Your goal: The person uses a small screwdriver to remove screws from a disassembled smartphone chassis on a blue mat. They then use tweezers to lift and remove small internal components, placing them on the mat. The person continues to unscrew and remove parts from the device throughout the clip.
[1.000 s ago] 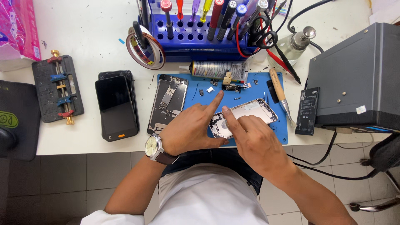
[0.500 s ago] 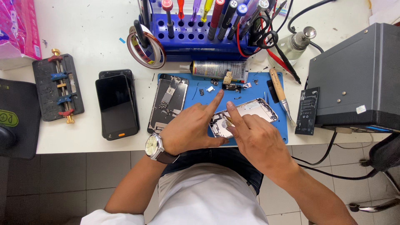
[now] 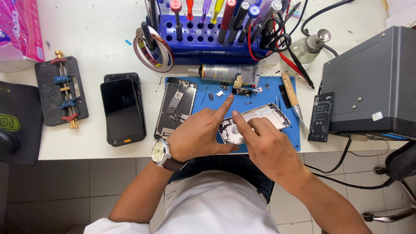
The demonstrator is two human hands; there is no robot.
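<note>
blue mat on the white bench, silver phone shell lying open-side up on it, tilted, near the mat's front edge. left hand rests on the mat just left of the shell, index finger stretched out toward the small loose parts at the mat's back edge, thumb under the shell's near end, other fingers curled; it grips nothing. right hand lies over the shell's near half, index fingertip pressed down inside it, remaining fingers loosely bent, nothing pinched that i can see. the two index tips almost meet over the shell's left end.

around it: second opened phone with board showing, half on the mat's left edge. dark phone face up further left, clamp jig beyond that. blue tool rack behind with screwdrivers, tape roll leaning on it, glue tube lying flat at the mat's back. wood-handled tool on the mat's right side, black battery just off it.

my read for doing this well: keep the left thumb bracing the shell so it doesn't skate on the mat. press with the fingertip pad, light, straight down. keep the wrist off those loose parts. can't tell what sits under the right fingertip, too small.
</note>
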